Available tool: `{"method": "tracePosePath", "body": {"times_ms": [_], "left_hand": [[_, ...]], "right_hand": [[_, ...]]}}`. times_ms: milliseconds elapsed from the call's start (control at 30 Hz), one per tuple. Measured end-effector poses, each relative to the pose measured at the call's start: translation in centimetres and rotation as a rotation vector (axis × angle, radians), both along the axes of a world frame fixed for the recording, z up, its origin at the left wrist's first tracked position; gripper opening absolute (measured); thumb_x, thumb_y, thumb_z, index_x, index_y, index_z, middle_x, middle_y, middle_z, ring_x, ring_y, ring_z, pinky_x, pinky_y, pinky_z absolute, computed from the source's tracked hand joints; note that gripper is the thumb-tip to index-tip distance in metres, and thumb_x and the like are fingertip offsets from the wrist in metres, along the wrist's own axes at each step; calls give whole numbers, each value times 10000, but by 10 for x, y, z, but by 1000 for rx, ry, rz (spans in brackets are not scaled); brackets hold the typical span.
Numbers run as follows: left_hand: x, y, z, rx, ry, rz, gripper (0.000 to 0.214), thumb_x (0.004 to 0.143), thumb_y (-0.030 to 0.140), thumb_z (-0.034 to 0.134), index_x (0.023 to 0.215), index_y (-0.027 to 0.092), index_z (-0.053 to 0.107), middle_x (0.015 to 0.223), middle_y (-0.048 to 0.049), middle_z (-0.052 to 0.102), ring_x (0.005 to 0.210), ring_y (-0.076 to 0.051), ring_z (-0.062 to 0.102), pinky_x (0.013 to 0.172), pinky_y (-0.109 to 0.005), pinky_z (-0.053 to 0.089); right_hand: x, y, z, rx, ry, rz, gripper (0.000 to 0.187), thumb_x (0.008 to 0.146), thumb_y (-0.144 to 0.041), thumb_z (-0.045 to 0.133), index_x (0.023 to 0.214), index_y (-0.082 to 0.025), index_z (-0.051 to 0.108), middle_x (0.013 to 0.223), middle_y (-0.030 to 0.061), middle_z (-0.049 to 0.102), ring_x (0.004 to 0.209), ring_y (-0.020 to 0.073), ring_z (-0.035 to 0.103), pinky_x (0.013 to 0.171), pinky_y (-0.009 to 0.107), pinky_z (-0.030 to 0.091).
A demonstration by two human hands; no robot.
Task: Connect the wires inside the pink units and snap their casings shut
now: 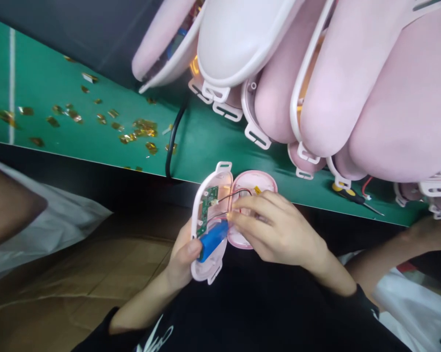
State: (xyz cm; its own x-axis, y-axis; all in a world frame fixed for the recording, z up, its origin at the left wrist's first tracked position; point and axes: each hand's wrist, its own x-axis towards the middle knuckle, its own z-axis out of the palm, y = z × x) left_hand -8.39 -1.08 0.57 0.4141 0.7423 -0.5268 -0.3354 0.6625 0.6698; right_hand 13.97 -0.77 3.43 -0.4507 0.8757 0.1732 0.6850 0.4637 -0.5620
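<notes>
My left hand [186, 252] grips the pale pink plastic housing half [193, 208], thumb over the end of a blue battery pack [213, 239]. A green circuit board [206, 208] sits inside that half, above the battery. The second pink housing half [255, 177] lies opened out beside it, partly covered by my right hand [274, 225]. The fingers of my right hand are pinched at the inner edge between the halves, on a thin dark wire [218, 215] near the battery's upper end. Another wire [235, 193] loops from the board into the second half. The fingertips' exact hold is partly hidden.
Several pink and white housings [326, 98] are piled along the green bench [206, 139]. Gold tape scraps [143, 128] lie scattered at left, near a black cable [173, 142]. A yellow-black screwdriver [350, 195] lies at right. Other people's arms [396, 259] show at both sides.
</notes>
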Motion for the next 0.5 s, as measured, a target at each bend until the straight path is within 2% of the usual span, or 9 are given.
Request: {"method": "tracePosePath", "body": {"times_ms": [67, 133, 233, 333, 400, 500], "left_hand": [[-1, -4, -3, 70, 6, -17, 583, 909, 600, 759, 1337, 204, 763, 1342, -106, 784, 1425, -457, 627, 1253, -540, 500], [-3, -8, -8, 113, 18, -17, 644, 920, 611, 728, 1416, 201, 714, 1420, -111, 743, 1463, -473, 582, 1272, -549, 470], [-4, -12, -13, 127, 62, -27, 730, 892, 641, 752, 1455, 180, 685, 1435, -147, 725, 1424, -474, 610, 1244, -568, 493], [-4, -12, -15, 129, 64, -24, 737, 891, 634, 753, 1456, 166, 684, 1422, -171, 724, 1393, -467, 634, 1208, -571, 524], [-4, -12, -16, 135, 60, -16, 711, 896, 624, 745, 1439, 168, 695, 1418, -168, 726, 1387, -466, 637, 1197, -567, 530], [-5, -12, -16, 72, 57, -23, 721, 848, 668, 770, 1395, 201, 715, 1391, -139, 746, 1392, -472, 629, 1200, -569, 519]], "right_hand": [[-8, 4, -1, 64, 35, -89, 284, 1051, -126, 643, 1332, -134, 690, 1337, 92, 778, 1095, 220, 706, 940, 359, 576], [-16, 8, -2, 112, -15, -131, 268, 1060, -117, 633, 1323, -118, 690, 1359, 108, 774, 1076, 210, 735, 929, 343, 598], [-25, 11, -2, 111, -103, -165, 152, 1093, -177, 617, 1184, -136, 732, 1143, 55, 809, 933, 173, 746, 771, 315, 585], [-29, 13, -4, 120, -142, -201, 160, 1105, -245, 629, 1034, -154, 739, 877, 1, 742, 768, 149, 690, 649, 323, 517], [-28, 15, -7, 146, -125, -212, 220, 1113, -246, 603, 944, -181, 728, 791, -15, 689, 714, 143, 638, 621, 328, 477], [-23, 21, -13, 165, -52, -193, 280, 1110, -207, 568, 873, -210, 717, 775, -12, 673, 760, 144, 618, 658, 308, 469]]}}
